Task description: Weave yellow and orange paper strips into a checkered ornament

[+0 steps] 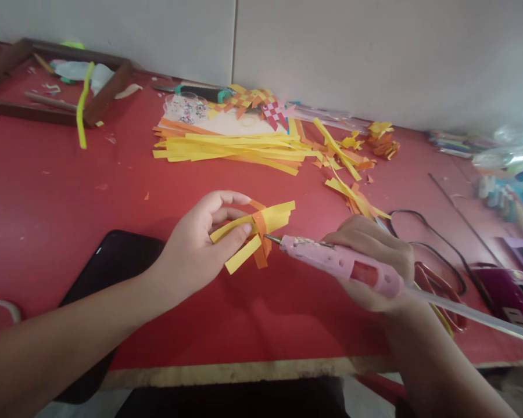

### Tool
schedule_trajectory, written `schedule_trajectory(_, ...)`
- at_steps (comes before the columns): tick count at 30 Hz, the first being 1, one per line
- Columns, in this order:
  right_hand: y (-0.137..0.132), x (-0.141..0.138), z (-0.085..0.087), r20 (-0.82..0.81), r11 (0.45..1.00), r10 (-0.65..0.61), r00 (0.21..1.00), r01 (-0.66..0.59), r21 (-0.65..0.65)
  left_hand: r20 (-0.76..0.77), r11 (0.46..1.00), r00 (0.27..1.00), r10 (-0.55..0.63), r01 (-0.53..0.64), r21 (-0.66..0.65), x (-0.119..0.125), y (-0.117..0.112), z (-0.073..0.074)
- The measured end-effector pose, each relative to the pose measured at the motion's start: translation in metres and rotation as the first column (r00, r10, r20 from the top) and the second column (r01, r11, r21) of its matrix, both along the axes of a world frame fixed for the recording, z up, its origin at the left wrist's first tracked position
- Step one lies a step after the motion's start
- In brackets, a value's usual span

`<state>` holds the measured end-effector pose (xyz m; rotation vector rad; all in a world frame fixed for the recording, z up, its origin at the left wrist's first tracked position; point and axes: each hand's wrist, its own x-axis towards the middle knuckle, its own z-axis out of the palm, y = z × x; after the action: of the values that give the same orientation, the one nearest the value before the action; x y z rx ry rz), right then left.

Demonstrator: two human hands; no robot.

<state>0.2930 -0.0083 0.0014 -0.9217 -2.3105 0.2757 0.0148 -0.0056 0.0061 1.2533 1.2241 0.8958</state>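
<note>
a: what's nearest the camera?
b: two forearms coming in from the bottom edge. under the left one a dark phone (113, 261) lies flat on the red table (47, 191), near its front edge.
a: and the hands?
b: the left hand (192, 247) is closed on a paper weave (257, 229) of crossed yellow and orange strips. thumb and fingers pinch its left ends. it looks raised just off the table. i'd say that grip stops the strips sliding apart and turns the crossing toward the other hand.
a: the right?
b: the right hand (370, 261) is wrapped round a pink glue gun (340, 264), held low and nearly level, like a pen. its metal tip sits at the orange strip of the crossing, touching or a hair off, i can't tell which. a clear glue stick (475, 316) runs out the back past the wrist.
a: behind them?
b: red-handled scissors (436, 290) and a black cord (422, 223) lie just beyond the right hand. farther back is a pile of yellow strips (230, 148). woven pieces (261, 104) sit by the wall, and a wooden frame (108, 90) is at the far left.
</note>
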Motion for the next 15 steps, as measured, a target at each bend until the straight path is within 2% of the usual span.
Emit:
schedule_trajectory(5,0.006,0.015,0.005,0.007,0.991,-0.065,0.998,0.064,0.121,0.029,0.997,0.998,0.063,-0.061,-0.055,-0.002,0.001,-0.001)
schedule_trajectory(7,0.011,0.027,0.006,-0.012,0.982,-0.138,0.990,0.139,0.130,0.059,0.993,0.994,0.089,-0.084,-0.084,-0.002,0.001,-0.003)
schedule_trajectory(8,0.013,0.034,0.006,0.031,0.973,-0.195,0.980,0.189,0.134,0.079,0.991,0.992,0.099,-0.091,-0.098,-0.002,0.001,-0.003)
schedule_trajectory(10,0.021,0.048,0.000,0.143,0.956,-0.247,0.959,0.217,0.196,0.119,0.988,0.987,0.110,-0.095,-0.125,-0.001,0.002,-0.005)
schedule_trajectory(12,0.030,0.062,-0.011,0.266,0.956,-0.245,0.932,0.186,0.229,0.156,0.985,0.981,0.116,-0.093,-0.146,-0.001,0.002,-0.006)
schedule_trajectory(15,0.042,0.077,-0.026,0.343,0.940,-0.293,0.892,0.203,0.276,0.207,0.982,0.972,0.112,-0.077,-0.170,-0.001,0.002,-0.007)
